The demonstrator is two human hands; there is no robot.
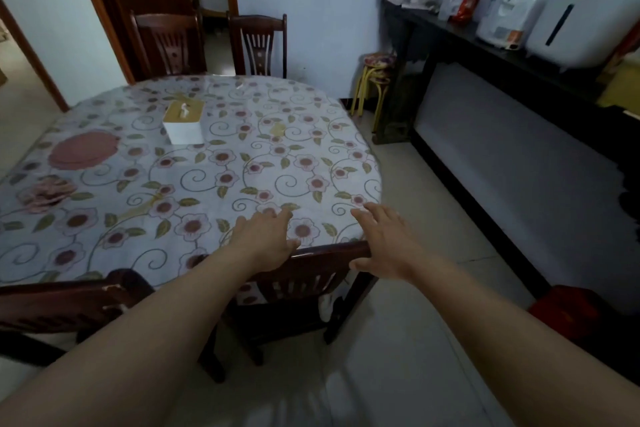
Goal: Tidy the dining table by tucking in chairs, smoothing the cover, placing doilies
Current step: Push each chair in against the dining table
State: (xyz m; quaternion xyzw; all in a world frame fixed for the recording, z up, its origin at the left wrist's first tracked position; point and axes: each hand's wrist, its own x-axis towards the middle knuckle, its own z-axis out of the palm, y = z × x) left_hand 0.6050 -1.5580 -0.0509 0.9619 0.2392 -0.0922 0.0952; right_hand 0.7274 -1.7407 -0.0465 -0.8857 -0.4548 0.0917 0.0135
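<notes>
A round dining table wears a floral cover (214, 163) under clear plastic. A dark wooden chair (311, 274) is pushed in at the near right edge. My left hand (266, 239) lies over the chair's top rail with straight fingers reaching onto the cover. My right hand (381, 239) hovers at the rail's right end, fingers spread and thumb near the wood. A pink round doily (85, 149) and a pink flower-shaped doily (46, 194) lie at the table's left. Another chair (62, 305) stands at the near left. Two more chairs (166, 42) (259, 42) stand at the far side.
A white tissue box (183, 123) with a tan lid sits near the table's middle. A dark sideboard (502, 55) with white appliances runs along the right wall. Stacked yellow-legged stools (375, 80) stand in the corner. A red object (575, 312) sits on the floor at right.
</notes>
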